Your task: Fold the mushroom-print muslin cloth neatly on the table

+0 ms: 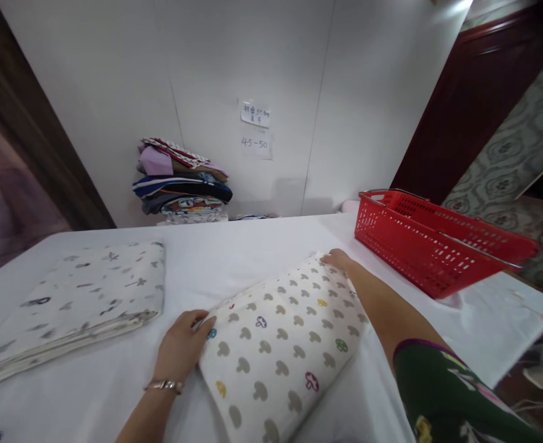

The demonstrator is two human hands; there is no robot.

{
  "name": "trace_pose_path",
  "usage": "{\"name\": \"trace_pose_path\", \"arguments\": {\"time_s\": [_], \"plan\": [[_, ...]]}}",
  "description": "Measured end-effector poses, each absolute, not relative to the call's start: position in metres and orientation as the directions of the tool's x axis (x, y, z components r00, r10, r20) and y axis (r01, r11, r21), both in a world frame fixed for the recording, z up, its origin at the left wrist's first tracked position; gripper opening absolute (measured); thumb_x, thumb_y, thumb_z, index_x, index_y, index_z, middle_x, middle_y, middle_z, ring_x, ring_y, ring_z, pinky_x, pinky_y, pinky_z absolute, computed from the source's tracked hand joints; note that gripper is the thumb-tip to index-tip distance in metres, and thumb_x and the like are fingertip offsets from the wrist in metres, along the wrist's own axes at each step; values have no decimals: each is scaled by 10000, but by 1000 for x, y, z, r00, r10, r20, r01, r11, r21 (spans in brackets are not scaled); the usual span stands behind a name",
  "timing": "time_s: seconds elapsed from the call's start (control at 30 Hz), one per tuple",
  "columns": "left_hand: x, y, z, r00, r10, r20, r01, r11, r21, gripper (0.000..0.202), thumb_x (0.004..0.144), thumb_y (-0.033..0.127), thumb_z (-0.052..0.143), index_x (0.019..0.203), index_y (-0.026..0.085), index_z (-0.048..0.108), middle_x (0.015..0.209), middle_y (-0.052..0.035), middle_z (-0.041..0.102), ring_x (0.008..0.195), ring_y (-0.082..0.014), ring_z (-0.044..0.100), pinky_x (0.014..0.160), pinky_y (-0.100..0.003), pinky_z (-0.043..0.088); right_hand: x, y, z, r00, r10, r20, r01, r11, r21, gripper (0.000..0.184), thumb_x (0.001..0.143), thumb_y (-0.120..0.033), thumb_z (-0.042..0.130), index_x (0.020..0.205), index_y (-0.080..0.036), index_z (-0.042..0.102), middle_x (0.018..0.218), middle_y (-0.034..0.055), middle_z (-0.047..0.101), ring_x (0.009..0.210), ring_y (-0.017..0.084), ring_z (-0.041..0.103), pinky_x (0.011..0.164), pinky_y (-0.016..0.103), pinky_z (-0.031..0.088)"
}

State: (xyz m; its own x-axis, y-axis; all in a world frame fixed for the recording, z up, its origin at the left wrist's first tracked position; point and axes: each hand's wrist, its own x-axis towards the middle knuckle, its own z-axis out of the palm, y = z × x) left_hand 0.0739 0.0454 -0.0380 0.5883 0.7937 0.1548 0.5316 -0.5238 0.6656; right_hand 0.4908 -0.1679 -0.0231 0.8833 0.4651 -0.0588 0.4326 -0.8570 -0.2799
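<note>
At the left of the frame, the folded leaf-print cloth [91, 292] lies on the white-covered bench [183, 274]; a wide sweep could ruck it. Lower centre, the left hand [181, 344] has its grip pinched on the left corner of the mushroom-print cloth [283, 351]; if loose, layers might slip. That cloth slants across the lower middle, so uneven tension could crease it. Right of centre, the right hand [340, 259] holds its upper corner in a narrow grip; swinging outward might bump the red basket [419, 246].

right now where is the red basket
In the head view, the red basket is at the right, on the white-covered table, to the right of the right hand and beyond its forearm.
</note>
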Motion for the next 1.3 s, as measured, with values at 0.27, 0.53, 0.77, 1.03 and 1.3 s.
{"name": "trace_pose_path", "arguments": {"time_s": [0.27,0.53,0.77,1.03,1.3], "plan": [[85,35,-39,606,786,122,567,-535,627,294,739,455,477,843,229,634,922,-9,668,833,-190,616,763,-293,464,490,-166,-41,931,357,72,364,-894,-263,438,845,-459,429,1120,-144,561,1053,147,633,975,254,582,760,318,428],[84,38,-43,612,778,139,536,-538,651,300,744,465,475,822,227,641,900,-11,668,805,-186,614,740,-284,465,481,-171,-36,860,466,208,506,-835,-217,441,885,-415,375,1211,-157,523,1203,139,552,1112,233,494,899,328,381],[84,36,-44,635,757,155,517,-565,643,299,778,449,440,799,216,626,894,-21,645,831,-186,596,779,-291,445,469,-154,-39,701,669,247,710,-688,-153,297,856,-216,448,1085,-248,634,1293,30,506,1237,190,365,1017,323,291],[84,32,-44,631,751,196,459,-565,685,274,799,430,438,771,227,619,912,-15,633,862,-175,576,791,-284,433,467,-144,-36,644,730,229,763,-634,-124,192,800,-137,503,912,-193,649,1242,68,535,1248,218,341,1000,357,284],[85,30,-42,577,799,168,502,-510,699,256,782,419,446,761,222,608,903,-15,634,832,-174,573,759,-285,435,469,-133,-32,748,621,233,661,-727,-183,186,836,-184,444,940,-178,598,1051,84,592,1077,191,481,909,306,328]]}}
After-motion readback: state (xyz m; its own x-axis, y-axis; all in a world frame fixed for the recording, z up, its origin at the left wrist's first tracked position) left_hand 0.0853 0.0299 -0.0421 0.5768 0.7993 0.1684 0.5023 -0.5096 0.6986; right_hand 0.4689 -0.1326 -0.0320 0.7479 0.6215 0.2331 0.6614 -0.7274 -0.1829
